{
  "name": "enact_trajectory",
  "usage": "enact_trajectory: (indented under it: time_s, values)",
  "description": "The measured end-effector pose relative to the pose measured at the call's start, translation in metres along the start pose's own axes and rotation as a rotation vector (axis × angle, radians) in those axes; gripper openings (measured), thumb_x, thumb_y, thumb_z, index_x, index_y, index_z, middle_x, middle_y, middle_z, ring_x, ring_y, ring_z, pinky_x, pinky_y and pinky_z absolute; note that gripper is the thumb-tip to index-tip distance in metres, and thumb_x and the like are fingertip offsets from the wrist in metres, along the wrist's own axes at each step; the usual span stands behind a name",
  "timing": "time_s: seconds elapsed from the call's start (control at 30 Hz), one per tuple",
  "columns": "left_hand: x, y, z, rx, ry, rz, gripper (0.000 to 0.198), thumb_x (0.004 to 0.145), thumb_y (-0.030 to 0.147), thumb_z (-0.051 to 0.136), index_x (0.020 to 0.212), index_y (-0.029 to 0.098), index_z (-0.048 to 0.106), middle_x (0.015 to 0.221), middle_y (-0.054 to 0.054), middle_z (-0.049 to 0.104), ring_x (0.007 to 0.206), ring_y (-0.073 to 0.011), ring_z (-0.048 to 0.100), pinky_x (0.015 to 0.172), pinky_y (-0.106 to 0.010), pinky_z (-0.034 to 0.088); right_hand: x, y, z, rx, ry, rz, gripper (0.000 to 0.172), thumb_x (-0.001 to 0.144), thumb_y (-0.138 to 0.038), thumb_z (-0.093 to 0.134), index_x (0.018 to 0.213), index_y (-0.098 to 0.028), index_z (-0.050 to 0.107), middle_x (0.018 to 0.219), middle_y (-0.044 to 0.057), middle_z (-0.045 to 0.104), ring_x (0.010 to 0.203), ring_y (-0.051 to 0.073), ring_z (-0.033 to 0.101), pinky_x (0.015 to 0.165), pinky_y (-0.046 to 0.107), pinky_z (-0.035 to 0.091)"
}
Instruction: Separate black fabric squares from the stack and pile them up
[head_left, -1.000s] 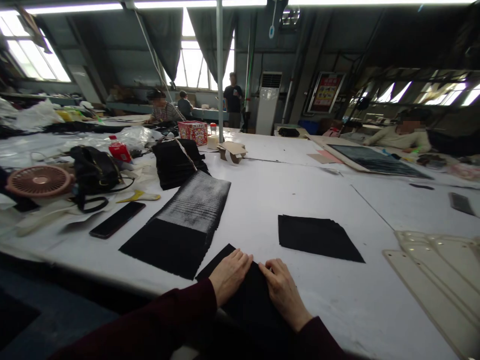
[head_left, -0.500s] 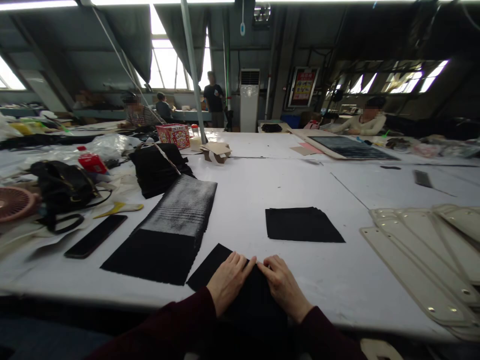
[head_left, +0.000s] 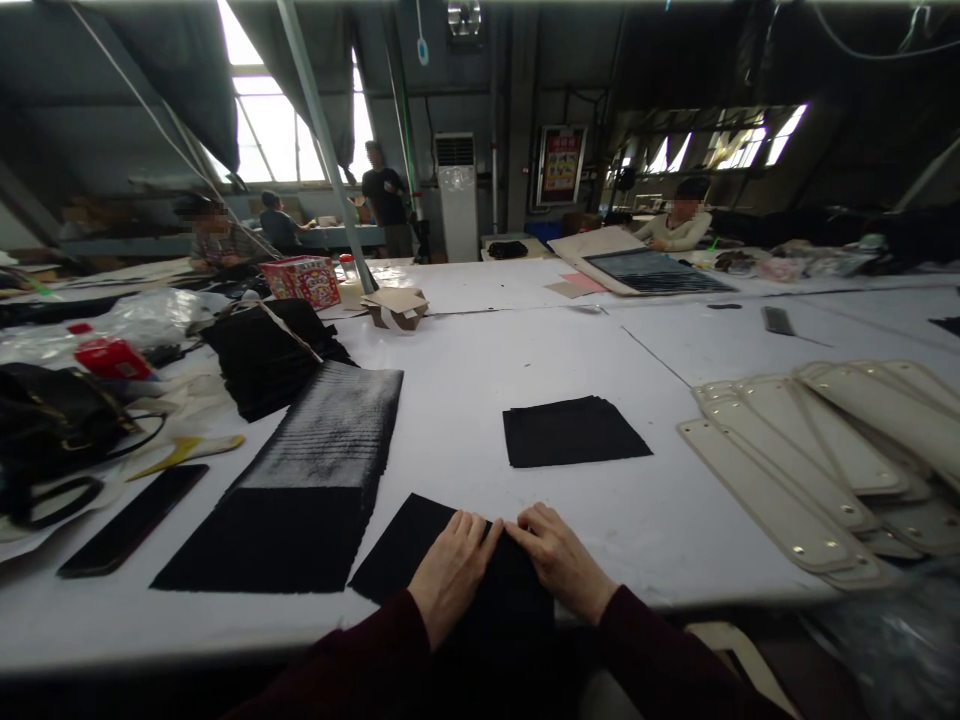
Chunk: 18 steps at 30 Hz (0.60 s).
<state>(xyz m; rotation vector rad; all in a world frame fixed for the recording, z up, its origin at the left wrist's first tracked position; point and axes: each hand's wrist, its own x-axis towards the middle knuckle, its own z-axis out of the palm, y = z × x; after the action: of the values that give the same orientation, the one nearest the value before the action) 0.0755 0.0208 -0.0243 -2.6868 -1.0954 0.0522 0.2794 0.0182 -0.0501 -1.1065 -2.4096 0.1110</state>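
Observation:
A black fabric piece [head_left: 401, 545] lies at the front edge of the white table [head_left: 442, 430] and hangs down toward me. My left hand [head_left: 454, 572] is closed on its upper edge, fingers pressed together. Close beside it, my right hand [head_left: 564, 562] pinches the same edge, and the two index fingertips nearly meet. What the thumbs do is hidden. Left of my hands, a fanned row of black fabric pieces [head_left: 266, 540] overlaps, with greyish-white coated strips showing at its far part. A small stack of black fabric pieces [head_left: 576, 432] lies beyond my right hand.
Beige panels with metal eyelets [head_left: 787, 490] spread at the right. On the left are a dark phone [head_left: 135, 525], a black bag [head_left: 60, 410], a red bottle [head_left: 112, 357] and a black fabric pile [head_left: 262, 355]. A pole [head_left: 326, 140] rises behind. Several people are farther back.
My view has turned to the right, so the table's things appear shifted left. Both hands keep their hold on the fabric's edge, with little visible movement.

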Motion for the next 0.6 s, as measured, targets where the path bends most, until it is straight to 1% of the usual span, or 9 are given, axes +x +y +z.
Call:
enact_trajectory:
  time_s: [0.1,0.2,0.27,0.4,0.5,0.6]
  values:
    - [0.003,0.004,-0.001,-0.023,-0.009,0.030,0.048,0.089,0.008,0.043,0.137,0.007,0.043,0.120,-0.015,0.057,0.114,-0.0249,0.054,0.105,-0.041,0.040,-0.003,0.002,-0.001,-0.012,-0.010,0.003,0.030,0.092,-0.006,0.047,0.117,-0.016,0.060,0.095,0.007,0.057,0.091,0.021,0.047,0.083,0.036,0.045]
    - [0.006,0.008,-0.003,-0.027,-0.019,0.028,0.047,0.088,0.003,0.041,0.135,0.007,0.046,0.116,-0.012,0.059,0.106,-0.0221,0.057,0.099,-0.036,0.045,-0.008,0.005,-0.001,-0.031,-0.016,-0.002,0.029,0.092,-0.006,0.048,0.117,-0.014,0.060,0.097,0.008,0.056,0.091,0.021,0.046,0.084,0.036,0.044]
    - [0.007,0.011,-0.006,-0.009,-0.024,0.027,0.051,0.087,0.002,0.042,0.137,0.008,0.044,0.112,-0.011,0.060,0.101,-0.0223,0.058,0.095,-0.037,0.048,-0.010,0.007,-0.002,-0.047,-0.019,-0.006,0.029,0.092,-0.006,0.047,0.118,-0.014,0.059,0.097,0.008,0.056,0.091,0.021,0.046,0.084,0.036,0.043]
    - [0.008,0.019,-0.008,0.045,-0.027,0.027,0.053,0.086,0.003,0.044,0.140,0.008,0.043,0.111,-0.012,0.061,0.102,-0.0241,0.059,0.096,-0.040,0.047,-0.012,0.008,-0.003,-0.082,-0.026,-0.009,0.026,0.093,-0.008,0.045,0.114,-0.014,0.060,0.094,0.007,0.056,0.089,0.021,0.046,0.082,0.036,0.042]
    - [0.009,0.021,-0.002,0.041,-0.004,0.034,0.051,0.086,0.003,0.043,0.137,0.006,0.045,0.118,-0.015,0.060,0.112,-0.0250,0.057,0.102,-0.042,0.043,-0.013,0.008,-0.005,-0.107,-0.033,-0.016,0.023,0.094,-0.010,0.046,0.111,-0.015,0.061,0.092,0.006,0.056,0.089,0.020,0.046,0.081,0.035,0.041]
    - [0.009,0.020,0.006,0.024,0.020,0.075,0.052,0.085,0.000,0.040,0.137,0.005,0.046,0.129,-0.015,0.056,0.121,-0.0241,0.053,0.108,-0.039,0.040,-0.015,0.009,-0.008,-0.135,-0.038,-0.025,0.021,0.094,-0.011,0.048,0.110,-0.015,0.061,0.092,0.005,0.056,0.089,0.020,0.047,0.080,0.034,0.040]
